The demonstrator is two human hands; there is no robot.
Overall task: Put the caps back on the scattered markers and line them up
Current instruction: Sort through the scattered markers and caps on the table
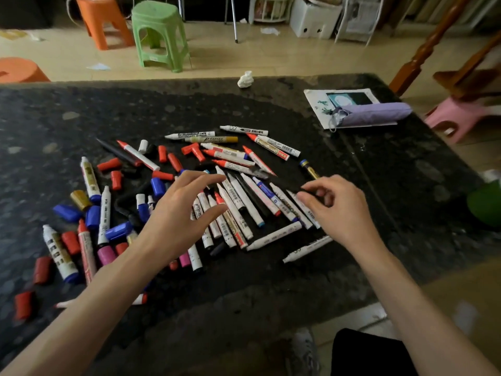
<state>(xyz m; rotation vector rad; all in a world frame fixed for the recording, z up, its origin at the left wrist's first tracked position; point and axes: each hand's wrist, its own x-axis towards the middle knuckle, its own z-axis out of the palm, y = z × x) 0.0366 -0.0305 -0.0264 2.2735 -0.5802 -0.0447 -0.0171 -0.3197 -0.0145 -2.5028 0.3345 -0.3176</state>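
Several uncapped markers lie in a loose pile at the middle of the dark table, most with white barrels. Loose red caps, blue caps and a gold cap are scattered to the left among more markers. My left hand hovers over the pile with its fingers spread and holds nothing. My right hand is at the pile's right edge, fingers curled, thumb and forefinger pinching a small dark thing that looks like a black cap. A gold-and-blue marker lies just beyond it.
A crumpled white tissue sits near the table's far edge. A purple pouch lies on a paper at the far right. Something green is at the right edge. Green, orange and pink stools stand on the floor around the table.
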